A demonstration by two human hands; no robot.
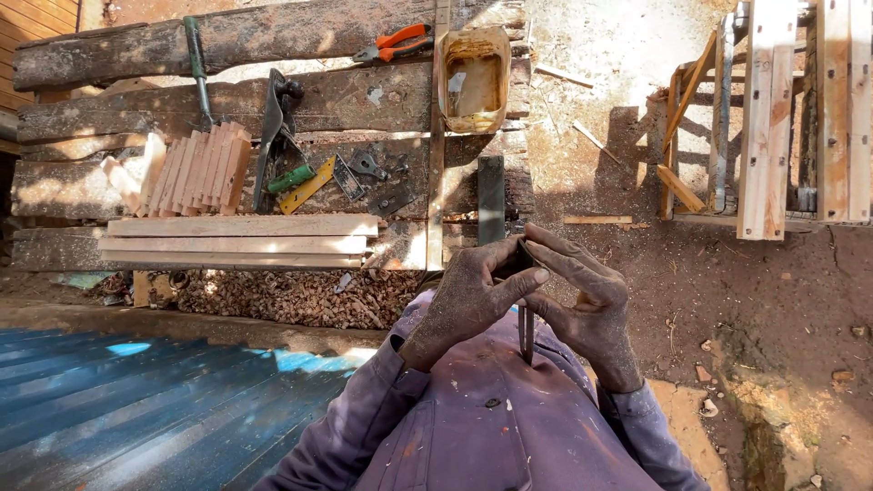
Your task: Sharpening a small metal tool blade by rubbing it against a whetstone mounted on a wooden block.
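with left hand (pixel 468 295) and right hand (pixel 582 300) both clamped on the small dark metal tool (pixel 525 332) held upright against the purple shirt (pixel 491 427), well clear of the plank surface (pixel 382 100): keep steady, thumbs pressing evenly.

Small dark tool (pixel 525 329): upper part covered by left hand (pixel 468 295) and right hand (pixel 582 295), kind unclear | wooden frame (pixel 773 118): cut by top and right edges | blue corrugated sheet (pixel 136 400): cut by left and bottom edges | small metal parts (pixel 368 168) on bench: too small to identify | person's sleeves (pixel 364 427): cut by bottom edge
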